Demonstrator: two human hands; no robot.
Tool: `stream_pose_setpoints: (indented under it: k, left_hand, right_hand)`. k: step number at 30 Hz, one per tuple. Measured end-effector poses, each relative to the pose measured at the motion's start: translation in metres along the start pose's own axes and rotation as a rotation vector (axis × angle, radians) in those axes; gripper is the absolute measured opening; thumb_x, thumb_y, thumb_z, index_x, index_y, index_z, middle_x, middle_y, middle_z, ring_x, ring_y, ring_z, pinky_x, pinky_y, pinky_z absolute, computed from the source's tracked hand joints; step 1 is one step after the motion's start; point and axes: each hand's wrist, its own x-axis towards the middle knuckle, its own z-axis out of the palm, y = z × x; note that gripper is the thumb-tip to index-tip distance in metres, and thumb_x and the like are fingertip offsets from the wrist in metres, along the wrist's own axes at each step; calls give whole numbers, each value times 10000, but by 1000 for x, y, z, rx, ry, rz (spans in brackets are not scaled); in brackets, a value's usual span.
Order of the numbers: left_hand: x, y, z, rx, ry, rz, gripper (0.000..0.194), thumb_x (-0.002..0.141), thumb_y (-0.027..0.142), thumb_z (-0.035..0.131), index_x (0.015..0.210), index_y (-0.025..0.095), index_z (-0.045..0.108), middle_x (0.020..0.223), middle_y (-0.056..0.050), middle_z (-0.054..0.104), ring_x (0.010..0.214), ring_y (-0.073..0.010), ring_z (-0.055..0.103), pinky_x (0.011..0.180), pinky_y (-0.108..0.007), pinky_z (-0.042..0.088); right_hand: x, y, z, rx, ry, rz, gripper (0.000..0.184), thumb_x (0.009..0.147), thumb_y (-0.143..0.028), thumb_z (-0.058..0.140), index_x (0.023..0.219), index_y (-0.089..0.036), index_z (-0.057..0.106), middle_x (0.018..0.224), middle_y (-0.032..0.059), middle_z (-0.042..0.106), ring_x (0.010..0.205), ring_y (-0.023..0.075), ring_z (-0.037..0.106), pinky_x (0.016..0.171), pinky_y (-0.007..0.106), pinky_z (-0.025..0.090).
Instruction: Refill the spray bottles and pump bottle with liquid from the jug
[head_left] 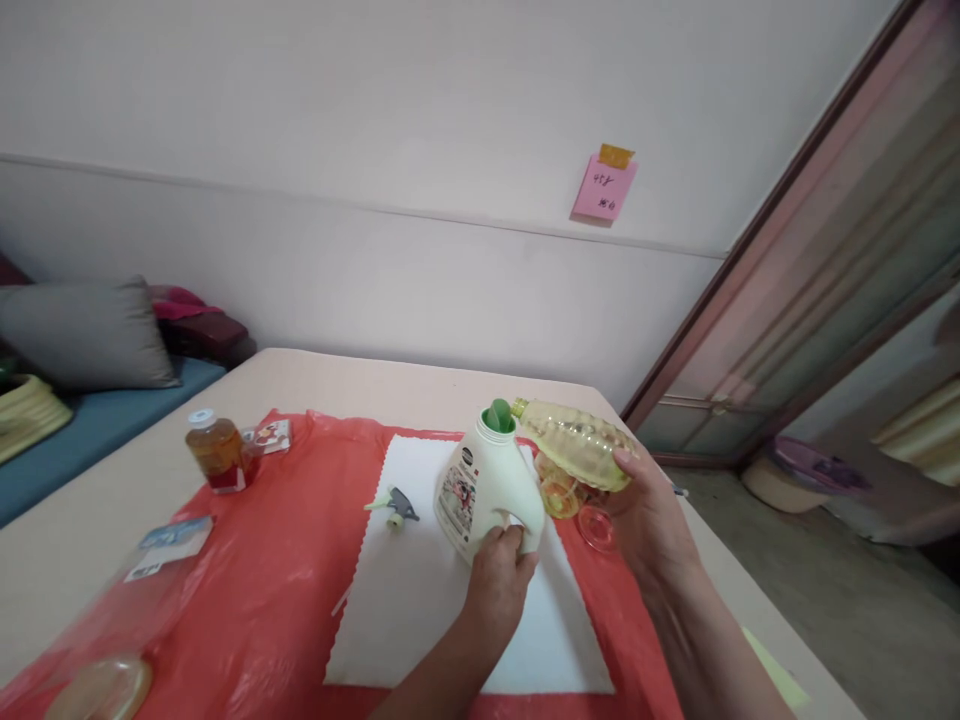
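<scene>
My left hand (501, 578) is closed around the handle of a white detergent jug (486, 490), which leans slightly over a white cloth. The jug's mouth is uncapped and shows a green spout (499, 414). My right hand (652, 510) grips the base of a clear yellow spray bottle body (576, 440), tilted so its open neck points left, close beside the jug's spout. Whether neck and spout touch, I cannot tell. Left of the jug, a grey and pale green spray trigger head (399, 508) lies on the white cloth (405, 620).
Red plastic sheeting (277, 580) covers much of the table (337, 372). A bottle of amber liquid (217, 452) stands at the left. Behind my right hand are a yellow cup-like piece (561, 497) and a clear round piece (597, 528). A pink note (604, 188) hangs on the wall.
</scene>
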Motion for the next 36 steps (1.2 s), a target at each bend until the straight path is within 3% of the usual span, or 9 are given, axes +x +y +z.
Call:
stream_pose_setpoints:
  k: [4, 8, 13, 20, 24, 36]
  left_hand:
    - [2, 0, 0, 34, -9, -10, 226, 870, 212, 556, 1055, 154, 672, 1085, -128, 679, 1030, -239, 616, 901, -299, 418]
    - [3, 0, -1, 72, -20, -18, 257, 881, 215, 548, 1089, 139, 679, 1091, -131, 690, 1032, -236, 623, 896, -291, 419]
    - [3, 2, -3, 113, -34, -22, 272, 885, 228, 544, 1112, 152, 674, 1113, -122, 696, 1044, -231, 628, 896, -288, 418]
    - [3, 4, -7, 160, -76, -40, 242, 878, 232, 530, 1053, 150, 675, 1084, -127, 709, 999, -232, 650, 859, -300, 433]
    - [3, 6, -9, 171, -105, -58, 272, 857, 224, 537, 1076, 149, 679, 1103, -133, 710, 1016, -243, 657, 871, -313, 445]
    - [-2, 12, -18, 176, -151, -66, 391, 823, 262, 556, 1157, 94, 671, 1178, -188, 694, 1084, -275, 660, 930, -330, 478]
  right_hand:
    - [4, -3, 1, -128, 26, -22, 500, 673, -430, 776, 1128, -257, 660, 1184, 54, 700, 1018, 269, 654, 754, 365, 542]
    - [7, -5, 0, -336, 41, -130, 484, 700, -456, 785, 1130, -277, 655, 1129, 24, 702, 1052, 257, 638, 871, 379, 508]
    - [7, -23, 5, -682, -37, -259, 569, 729, -538, 740, 1216, -284, 593, 1180, 45, 670, 1083, 277, 614, 929, 426, 481]
    - [6, -54, 26, -1071, -113, -410, 689, 713, -619, 680, 1276, -247, 544, 1130, 82, 661, 987, 286, 619, 894, 455, 466]
    - [11, -64, 40, -1167, -138, -410, 679, 728, -653, 652, 1248, -234, 535, 1050, 83, 675, 936, 286, 628, 838, 440, 473]
    - [27, -90, 89, -1496, -217, -434, 710, 787, -743, 523, 1287, -240, 560, 1092, 118, 708, 981, 337, 643, 826, 443, 457]
